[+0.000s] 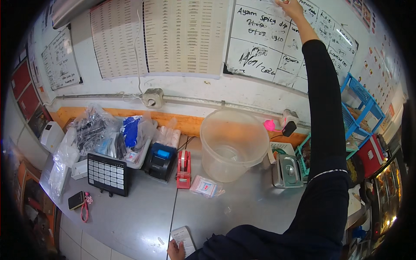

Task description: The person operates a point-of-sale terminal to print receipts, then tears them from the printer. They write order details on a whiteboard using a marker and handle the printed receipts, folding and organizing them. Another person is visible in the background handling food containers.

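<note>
My right hand (292, 10) is raised high against the whiteboard (253, 48), at the top rim of the view. Its fingers pinch a small pen-like object (286, 2), mostly cut off by the picture's edge. The board carries handwriting in black marker within a ruled grid. Low in the view, my left hand (176, 251) lies with its fingers over the lower left side of a small paper pad (184, 239) bearing writing. Whether those fingers grip the pad or only rest on it cannot be made out. The pad is at the near side of the steel table (139, 217).
A large translucent tub (234, 146) stands near the wall. Left of it are a red tape dispenser (184, 169), a black receipt printer (160, 162), a tablet (107, 174) and a phone (76, 200). On the right are a lidded steel container (288, 170) and a blue rack (360, 113).
</note>
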The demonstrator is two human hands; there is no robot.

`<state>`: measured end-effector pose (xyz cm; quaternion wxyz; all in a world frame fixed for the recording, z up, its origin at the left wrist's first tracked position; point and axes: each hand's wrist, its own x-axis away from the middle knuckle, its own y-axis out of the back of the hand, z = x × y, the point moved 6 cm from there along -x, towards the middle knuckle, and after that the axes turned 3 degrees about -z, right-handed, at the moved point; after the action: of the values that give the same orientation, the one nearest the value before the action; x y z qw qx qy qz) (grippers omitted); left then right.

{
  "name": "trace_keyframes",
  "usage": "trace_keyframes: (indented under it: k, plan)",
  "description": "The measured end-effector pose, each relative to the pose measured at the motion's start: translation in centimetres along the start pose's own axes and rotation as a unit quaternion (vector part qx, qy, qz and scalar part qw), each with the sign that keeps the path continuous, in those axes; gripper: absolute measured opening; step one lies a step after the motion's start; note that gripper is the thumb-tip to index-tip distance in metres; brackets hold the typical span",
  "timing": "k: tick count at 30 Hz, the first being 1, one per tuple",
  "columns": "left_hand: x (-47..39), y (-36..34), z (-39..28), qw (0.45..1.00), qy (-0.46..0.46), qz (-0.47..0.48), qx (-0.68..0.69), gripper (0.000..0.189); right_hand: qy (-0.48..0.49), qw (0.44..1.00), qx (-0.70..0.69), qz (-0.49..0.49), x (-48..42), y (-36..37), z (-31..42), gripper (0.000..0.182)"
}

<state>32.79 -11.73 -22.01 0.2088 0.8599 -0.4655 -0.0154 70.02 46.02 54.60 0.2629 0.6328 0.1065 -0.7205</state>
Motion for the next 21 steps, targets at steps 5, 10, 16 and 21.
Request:
trace_keyframes:
  k: [5,10,16,21]
  plan:
    - [-0.3,-0.4,3.1,0.995,-0.020,-0.025,0.099,0.029,0.021,0.995,0.067,-0.074,0.2,-0.3,1.6,0.028]
    - [0.1,-0.5,2.6,0.994,-0.021,-0.029,0.107,0.030,0.120,0.980,0.079,-0.136,1.4,-2.3,2.9,0.022]
    - [-0.1,-0.4,1.5,0.993,-0.029,0.006,0.111,0.030,0.239,0.966,0.076,0.064,1.6,-1.2,5.4,0.025]
    - [-0.3,-0.6,2.0,0.992,-0.051,-0.002,0.119,0.030,-0.053,0.967,-0.184,0.166,3.7,2.6,4.4,0.019]
